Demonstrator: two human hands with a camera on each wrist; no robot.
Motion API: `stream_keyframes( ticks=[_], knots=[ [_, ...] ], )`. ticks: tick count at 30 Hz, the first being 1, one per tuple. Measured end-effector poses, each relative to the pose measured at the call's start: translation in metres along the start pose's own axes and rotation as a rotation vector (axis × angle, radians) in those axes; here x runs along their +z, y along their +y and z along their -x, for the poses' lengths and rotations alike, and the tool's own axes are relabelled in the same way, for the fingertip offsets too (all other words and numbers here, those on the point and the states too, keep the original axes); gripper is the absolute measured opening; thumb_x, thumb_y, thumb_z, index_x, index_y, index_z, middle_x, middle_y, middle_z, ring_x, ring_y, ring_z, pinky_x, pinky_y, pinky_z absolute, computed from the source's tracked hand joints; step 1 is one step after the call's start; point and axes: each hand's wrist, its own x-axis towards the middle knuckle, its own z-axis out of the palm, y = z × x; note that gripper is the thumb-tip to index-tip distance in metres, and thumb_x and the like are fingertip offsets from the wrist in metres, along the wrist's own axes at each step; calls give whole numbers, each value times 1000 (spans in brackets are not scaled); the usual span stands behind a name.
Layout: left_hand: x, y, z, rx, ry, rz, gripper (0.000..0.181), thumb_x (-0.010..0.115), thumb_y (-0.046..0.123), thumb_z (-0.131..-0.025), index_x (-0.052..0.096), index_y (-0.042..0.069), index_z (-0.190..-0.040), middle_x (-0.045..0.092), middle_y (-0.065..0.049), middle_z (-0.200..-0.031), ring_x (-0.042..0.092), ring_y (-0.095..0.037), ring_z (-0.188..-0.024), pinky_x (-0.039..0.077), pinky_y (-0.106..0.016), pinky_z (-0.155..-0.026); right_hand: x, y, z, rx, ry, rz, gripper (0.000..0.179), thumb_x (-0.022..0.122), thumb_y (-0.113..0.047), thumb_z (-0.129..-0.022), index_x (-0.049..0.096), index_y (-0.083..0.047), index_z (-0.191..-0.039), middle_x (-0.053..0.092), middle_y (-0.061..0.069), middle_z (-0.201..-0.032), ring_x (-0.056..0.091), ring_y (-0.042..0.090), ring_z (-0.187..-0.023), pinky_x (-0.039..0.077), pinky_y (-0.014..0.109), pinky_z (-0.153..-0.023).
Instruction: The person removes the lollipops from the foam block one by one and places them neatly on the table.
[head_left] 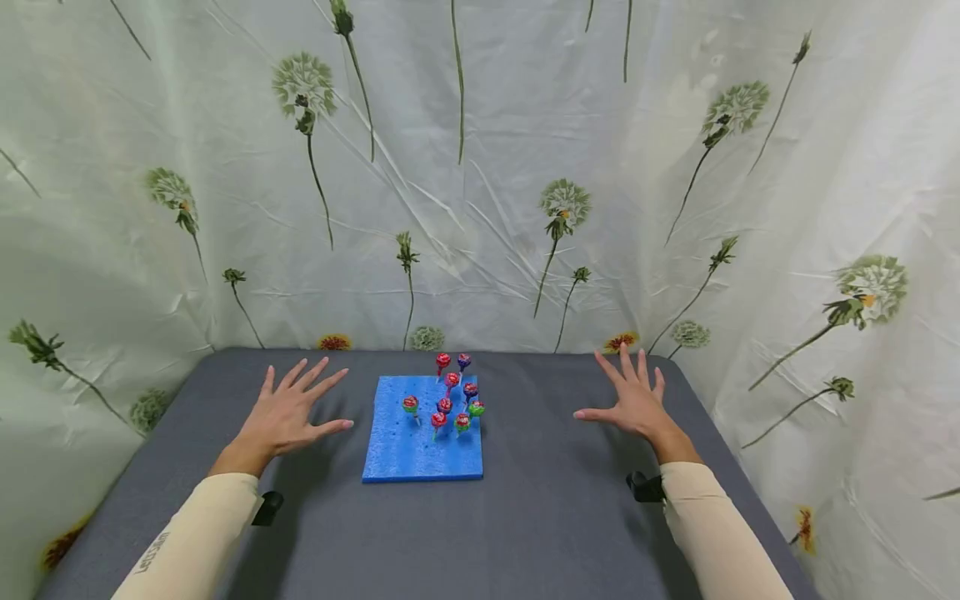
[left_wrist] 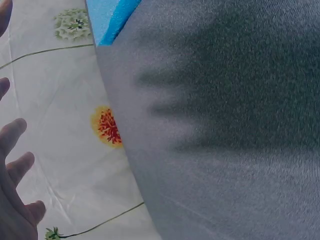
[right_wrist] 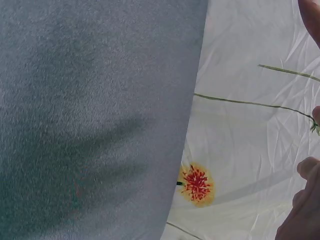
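Several wrapped lollipops [head_left: 444,406] stand by their sticks in a blue foam board [head_left: 390,454] on the table, bunched over its middle and right side in the head view. Their wrappers are red, green and purple. To the left of the board my left hand [head_left: 288,412] hovers with fingers spread, its thumb pointing toward the board's edge. Farther off on the right, my right hand [head_left: 633,400] is raised over the table, fingers spread and holding nothing. In the left wrist view one corner of the foam board [left_wrist: 112,17] shows at the top.
A grey cloth-covered table [head_left: 540,517] lies under both hands, each casting a shadow on it. Behind and at the sides hangs a white curtain [head_left: 480,208] printed with dandelions, right against the table's far edge. A dark strap [head_left: 645,487] sits at the right wrist.
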Motion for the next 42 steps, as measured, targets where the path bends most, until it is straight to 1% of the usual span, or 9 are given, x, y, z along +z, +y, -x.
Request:
stream_keyframes(
  ticks=[4,7,11,16,20,26,31,35,42],
  knots=[
    [1,-1,3,13,32,3,83,62,64,-81,42,17,-146,33,-21,-152,24,-45,-139,5,-67,-110,2,-6,-4,-15,16,-1,107,72,-64,-73,21,-19,-155,-10,19,-160,-20,43,-142,-14,69,-105],
    [5,0,5,23,46,15,82,64,61,-81,42,17,-146,34,-22,-151,23,-45,-140,4,-64,-112,2,-11,-6,-20,32,-4,106,74,-62,-72,23,-18,-154,-7,22,-159,-17,44,-143,-13,70,-104],
    [15,3,5,14,47,39,83,64,62,-81,39,19,-147,33,-22,-152,22,-45,-140,5,-65,-112,6,-15,-9,-27,44,-14,105,75,-60,-72,26,-17,-154,-4,23,-159,-12,46,-143,-11,71,-104],
    [27,2,5,0,64,56,85,64,63,-80,37,18,-147,34,-23,-150,25,-46,-139,8,-67,-110,13,-23,-15,-62,43,-53,104,76,-60,-72,27,-17,-153,-3,19,-160,-12,45,-144,-12,70,-105],
    [37,2,5,-13,54,72,85,65,62,-80,38,17,-147,34,-23,-150,26,-46,-138,8,-67,-110,21,-32,-19,-80,44,-72,103,77,-59,-71,28,-18,-153,0,17,-161,-11,44,-144,-11,68,-106],
    [49,10,2,-27,31,98,85,62,64,-80,39,16,-146,33,-24,-150,25,-47,-138,8,-67,-110,36,-43,-23,-96,49,-119,103,78,-57,-71,30,-19,-153,7,17,-161,-3,43,-145,-8,68,-107],
    [63,18,0,-46,49,111,84,64,63,-79,43,12,-144,36,-24,-148,27,-46,-138,10,-67,-110,50,-52,-26,-112,35,-152,101,77,-58,-71,30,-20,-153,13,15,-160,1,41,-146,-6,68,-107],
    [72,23,-4,-49,47,131,85,63,64,-79,45,12,-144,37,-24,-148,27,-46,-138,12,-66,-110,60,-58,-29,-113,46,-178,96,79,-53,-72,35,-19,-151,20,16,-158,9,41,-145,-1,68,-107],
    [80,21,-10,-73,38,131,80,64,62,-79,49,14,-141,37,-27,-147,30,-47,-136,14,-65,-110,87,-75,-34,-90,62,-291,77,76,-40,-81,43,-17,-146,35,15,-153,29,41,-138,16,65,-102]
  ],
)
